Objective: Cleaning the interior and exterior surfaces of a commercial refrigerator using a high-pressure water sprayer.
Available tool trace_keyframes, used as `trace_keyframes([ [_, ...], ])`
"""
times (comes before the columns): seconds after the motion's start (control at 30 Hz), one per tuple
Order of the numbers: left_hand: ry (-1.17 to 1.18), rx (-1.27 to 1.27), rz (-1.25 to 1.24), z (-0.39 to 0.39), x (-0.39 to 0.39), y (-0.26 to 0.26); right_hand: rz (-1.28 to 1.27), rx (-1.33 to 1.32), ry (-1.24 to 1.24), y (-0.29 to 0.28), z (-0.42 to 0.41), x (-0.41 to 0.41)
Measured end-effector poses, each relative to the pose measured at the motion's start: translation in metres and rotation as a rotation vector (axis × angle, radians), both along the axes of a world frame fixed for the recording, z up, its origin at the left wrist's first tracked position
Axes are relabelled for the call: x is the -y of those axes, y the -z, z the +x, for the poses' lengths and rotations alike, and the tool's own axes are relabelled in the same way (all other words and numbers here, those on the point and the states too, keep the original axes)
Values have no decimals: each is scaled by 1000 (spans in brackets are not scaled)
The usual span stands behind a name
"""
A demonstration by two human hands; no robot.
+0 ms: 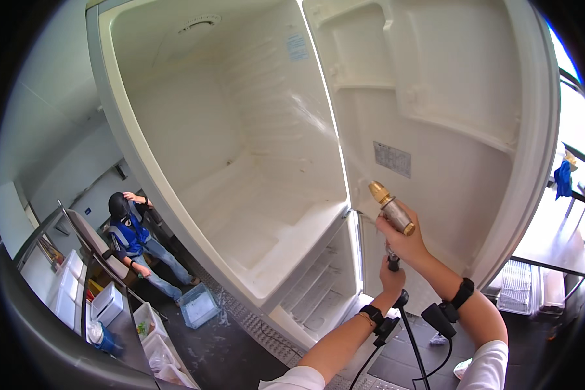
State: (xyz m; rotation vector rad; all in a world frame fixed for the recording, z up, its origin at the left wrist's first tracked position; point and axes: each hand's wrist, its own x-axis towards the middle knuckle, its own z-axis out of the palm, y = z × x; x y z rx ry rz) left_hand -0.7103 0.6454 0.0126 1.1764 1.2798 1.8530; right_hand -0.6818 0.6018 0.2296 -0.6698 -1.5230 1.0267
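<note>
My right hand [405, 240] is wrapped around a spray gun [396, 216] with a brass nozzle and a silver metal body. Just below, my left hand [393, 279] grips the gun's lower end, where a black hose [412, 331] hangs down. The nozzle points up and leftward. A fine white water spray [314, 114] streaks across the side wall of an open refrigerator compartment [185, 126]. To the right, the refrigerator door [448, 165] stands wide open, with a printed label on its inner face. The compartment's floor looks wet and holds no shelves.
Under it, a lower compartment [317, 287] with shelves is open. At left a person in a blue vest [131, 236] bends over a blue plastic bin [189, 321] on wet dark flooring. White tubs [148, 312] line the left; a metal table [555, 234] stands right.
</note>
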Motion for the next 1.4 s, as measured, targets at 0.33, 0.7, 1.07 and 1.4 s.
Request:
trace_keyframes([
  [0.33, -170, -192, 14, -58, -9, -48, 59, -68, -16, -21, -39, -18],
  [0.7, -113, -49, -70, -53, -9, -24, 138, -35, -14, -18, -46, -13],
  [1.07, -146, -24, -220, -47, 11, 11, 53, 63, -67, 21, -54, -22],
  [1.4, -64, -49, 132, -76, -24, -9, 228, 34, -120, -7, -60, -5],
])
